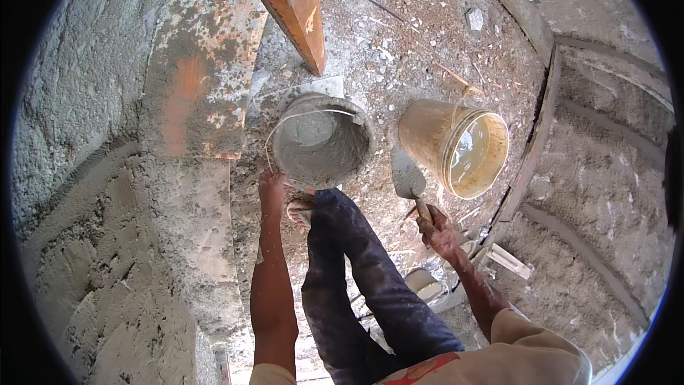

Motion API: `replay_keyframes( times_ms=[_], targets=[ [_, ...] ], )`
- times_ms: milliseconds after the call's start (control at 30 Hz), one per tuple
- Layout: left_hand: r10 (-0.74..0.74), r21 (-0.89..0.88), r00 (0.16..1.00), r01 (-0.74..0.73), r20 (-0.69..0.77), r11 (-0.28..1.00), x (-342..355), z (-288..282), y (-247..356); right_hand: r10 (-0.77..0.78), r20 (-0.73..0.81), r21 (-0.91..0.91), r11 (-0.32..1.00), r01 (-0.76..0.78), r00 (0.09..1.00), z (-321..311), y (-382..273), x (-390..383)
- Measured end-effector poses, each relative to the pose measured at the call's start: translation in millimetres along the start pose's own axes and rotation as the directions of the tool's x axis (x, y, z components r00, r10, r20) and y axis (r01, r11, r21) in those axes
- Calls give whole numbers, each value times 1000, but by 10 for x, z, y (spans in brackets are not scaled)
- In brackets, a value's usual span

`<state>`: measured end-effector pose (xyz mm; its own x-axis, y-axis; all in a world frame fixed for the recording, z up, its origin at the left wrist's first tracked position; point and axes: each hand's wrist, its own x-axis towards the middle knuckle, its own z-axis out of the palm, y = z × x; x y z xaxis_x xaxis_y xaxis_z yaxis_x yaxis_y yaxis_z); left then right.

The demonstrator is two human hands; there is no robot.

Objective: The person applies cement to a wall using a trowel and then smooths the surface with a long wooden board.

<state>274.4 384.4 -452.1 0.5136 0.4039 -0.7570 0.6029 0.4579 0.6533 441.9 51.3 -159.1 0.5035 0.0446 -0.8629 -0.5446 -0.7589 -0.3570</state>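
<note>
The left hand (271, 187) is closed on the wire handle of the mortar bucket (322, 140), which sits on the floor just ahead of it. The right hand (436, 227) grips a trowel (407, 173), blade pointing forward between the mortar bucket and the tan bucket (456, 144).

Narrow floor gap lay open between mortar bucket (320, 144) and tan water bucket (456, 146), trowel (407, 175) partly filling it, orange plank (288, 0) barred above, plastered walls (85, 171) hemmed both sides

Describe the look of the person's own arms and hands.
Both forearms are bare, with no gloves on the left hand or right hand. Short tan sleeves end near the elbows. Grey mortar dust speckles both hands and forearms. No watch or rings show.
</note>
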Motion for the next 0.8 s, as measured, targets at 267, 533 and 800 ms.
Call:
replay_keyframes(
  times_ms=[267,533,800],
  targets=[
    [-231,517,973,205,-14,831,-2008,-669,-305,-241,34,-432,872,232,970,527,-245,377],
    [-580,31,797,584,170,811,-4295,-436,-96,-442,120,-706,591,390,889,440,-800,640],
    [-423,-166,874,392,-240,905,-4680,-495,930,-882,58,-136,457,879,468,416,-3928,-653]
  ],
)
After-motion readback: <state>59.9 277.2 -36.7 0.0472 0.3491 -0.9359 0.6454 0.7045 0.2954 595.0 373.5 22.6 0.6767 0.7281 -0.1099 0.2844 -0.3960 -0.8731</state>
